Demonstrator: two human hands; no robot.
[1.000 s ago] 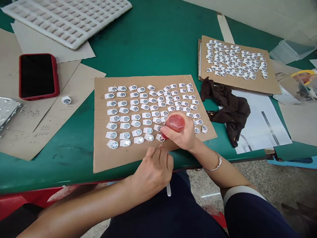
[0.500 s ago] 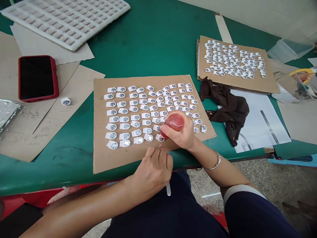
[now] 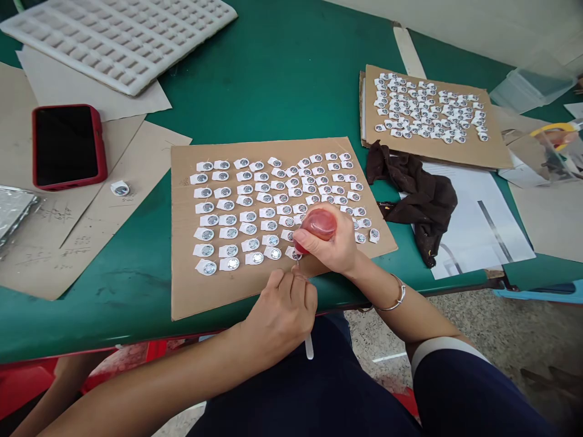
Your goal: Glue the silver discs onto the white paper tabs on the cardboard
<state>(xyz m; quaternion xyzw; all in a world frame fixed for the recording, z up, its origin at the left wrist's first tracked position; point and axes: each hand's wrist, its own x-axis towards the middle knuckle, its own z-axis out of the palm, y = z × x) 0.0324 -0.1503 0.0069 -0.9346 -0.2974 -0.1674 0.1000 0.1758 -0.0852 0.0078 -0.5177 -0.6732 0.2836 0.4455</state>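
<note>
My right hand [image 3: 334, 240] is closed around a red, see-through squeeze bottle [image 3: 320, 223], tipped downward. Its thin tip meets or hovers at a small round disc on a white tab [image 3: 293, 252]; I cannot tell if they touch. Just below, my left hand [image 3: 285, 303] is closed on a slim tool whose pale, rounded end [image 3: 309, 347] sticks out beneath the palm. The tool's working end is mostly hidden by the fingers. Under both hands lies a cardboard sheet [image 3: 200, 297], bearing rows of many such discs on white tabs.
At right rear stands a second disc-covered cardboard [image 3: 496, 152], with a dark brown cloth [image 3: 419, 194] before it. A red-cased phone [image 3: 68, 145], a lone disc [image 3: 120, 189] and a white gridded tray [image 3: 127, 42] are leftward. Another person's arm [image 3: 64, 388] shows lower left.
Both hands, the bottle and the tool keep nearly the same position. The view has shifted very slightly. At the lower left, the other person's arm has moved.
</note>
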